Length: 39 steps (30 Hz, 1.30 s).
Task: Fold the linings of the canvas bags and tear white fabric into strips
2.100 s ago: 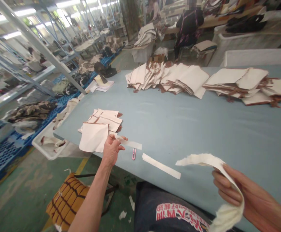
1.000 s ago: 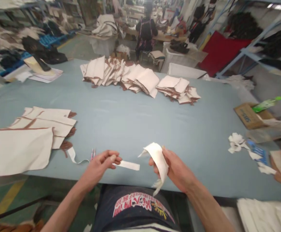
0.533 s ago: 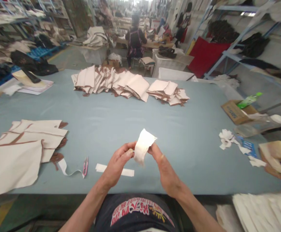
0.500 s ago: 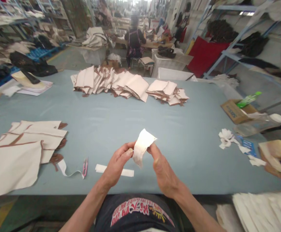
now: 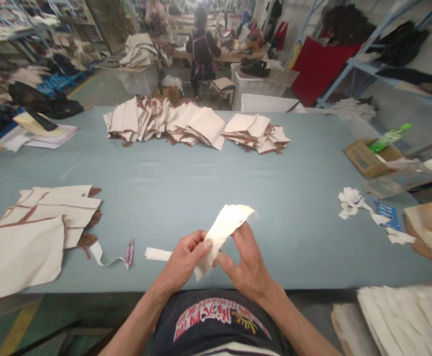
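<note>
A pale strip of cloth [image 5: 227,222] is held up over the near part of the table, slanting up to the right with its far end curling. My left hand [image 5: 186,254] pinches it near the lower end, thumb on top. My right hand [image 5: 247,262] is at its right side, fingers under the upper part and thumb close to the lower edge; the fingertips are partly hidden behind the strip. Another white strip [image 5: 158,253] lies on the table, partly covered by my left hand. Left of it are pink thread snips [image 5: 130,253] and a curling white tape [image 5: 106,267].
Cream fabric pieces with brown trim [image 5: 26,252] lie at the left. Stacks of similar pieces [image 5: 197,123] line the table's far edge. At the right are white scraps [image 5: 351,201], a blue packet [image 5: 388,215] and a cardboard box [image 5: 366,159]. A person [image 5: 203,54] sits beyond.
The strip has turned and now shows more of its length, slanting between my hands. My right thumb has moved down and away from my fingers. The view has shifted slightly.
</note>
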Available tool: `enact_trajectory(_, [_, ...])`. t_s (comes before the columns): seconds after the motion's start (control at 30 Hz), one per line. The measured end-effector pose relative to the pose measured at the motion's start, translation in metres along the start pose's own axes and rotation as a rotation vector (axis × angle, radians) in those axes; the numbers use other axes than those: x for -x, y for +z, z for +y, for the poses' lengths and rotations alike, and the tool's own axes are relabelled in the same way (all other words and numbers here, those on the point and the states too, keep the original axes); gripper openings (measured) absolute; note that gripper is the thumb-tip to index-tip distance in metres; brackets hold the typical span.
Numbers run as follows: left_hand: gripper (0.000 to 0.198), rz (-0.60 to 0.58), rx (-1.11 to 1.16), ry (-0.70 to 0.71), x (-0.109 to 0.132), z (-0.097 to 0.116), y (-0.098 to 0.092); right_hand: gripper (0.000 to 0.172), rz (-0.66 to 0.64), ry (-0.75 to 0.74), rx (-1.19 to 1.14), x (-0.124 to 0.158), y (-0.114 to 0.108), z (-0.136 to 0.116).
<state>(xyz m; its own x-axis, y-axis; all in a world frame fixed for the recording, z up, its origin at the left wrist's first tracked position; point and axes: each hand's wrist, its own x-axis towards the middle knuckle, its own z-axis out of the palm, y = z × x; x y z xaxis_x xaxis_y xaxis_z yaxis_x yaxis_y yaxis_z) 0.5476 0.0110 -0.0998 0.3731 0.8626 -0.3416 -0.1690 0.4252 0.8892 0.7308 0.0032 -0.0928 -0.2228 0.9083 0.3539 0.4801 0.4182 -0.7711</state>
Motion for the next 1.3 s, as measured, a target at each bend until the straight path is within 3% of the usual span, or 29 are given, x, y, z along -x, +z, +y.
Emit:
enact_trajectory(0.13, [0.058, -0.024, 0.033, -0.114, 0.006, -0.019, 0.031, 0.035, 0.102, 0.251, -0.222, 0.021, 0.000, 0.015])
enact_trajectory(0.27, [0.063, 0.015, 0.079, -0.192, 0.008, -0.045, 0.054, 0.045, 0.087, 0.627, -0.544, 0.039, -0.008, 0.030])
enact_trajectory(0.33, [0.064, 0.017, 0.117, -0.220, 0.010, -0.052, 0.061, 0.048, 0.083, 0.726, -0.693, 0.044, -0.013, 0.035])
enact_trajectory(0.43, [0.055, 0.020, 0.185, -0.250, 0.015, -0.052, 0.064, 0.044, 0.065, 0.736, -0.827, 0.046, -0.020, 0.039])
enact_trajectory(0.53, [0.043, 0.049, 0.293, -0.255, 0.020, -0.039, 0.063, 0.037, -0.011, 0.634, -0.950, 0.043, -0.022, 0.041])
enact_trajectory(0.73, [0.020, -0.011, 0.747, -0.358, 0.025, -0.012, 0.063, 0.029, -0.044, 0.559, -1.039, 0.030, -0.025, 0.037])
enact_trajectory(0.9, [0.018, -0.196, 0.851, -0.434, 0.023, -0.009, 0.062, 0.028, -0.041, 0.631, -1.033, 0.015, -0.030, 0.035])
enact_trajectory(1.03, [0.019, -0.339, 0.870, -0.502, 0.019, -0.008, 0.065, 0.046, -0.148, 0.777, -1.258, 0.006, -0.034, 0.030])
enact_trajectory(1.1, [0.020, -0.383, 0.879, -0.524, 0.019, -0.010, 0.069, 0.055, -0.207, 0.856, -1.356, 0.005, -0.033, 0.025])
enact_trajectory(1.2, [0.024, -0.444, 0.909, -0.569, 0.020, -0.015, 0.076, 0.055, -0.250, 0.925, -1.434, 0.006, -0.028, 0.020])
enact_trajectory(1.3, [0.032, -0.397, 0.783, -0.560, 0.022, -0.021, 0.079, 0.054, -0.232, 0.948, -1.440, 0.007, -0.021, 0.018])
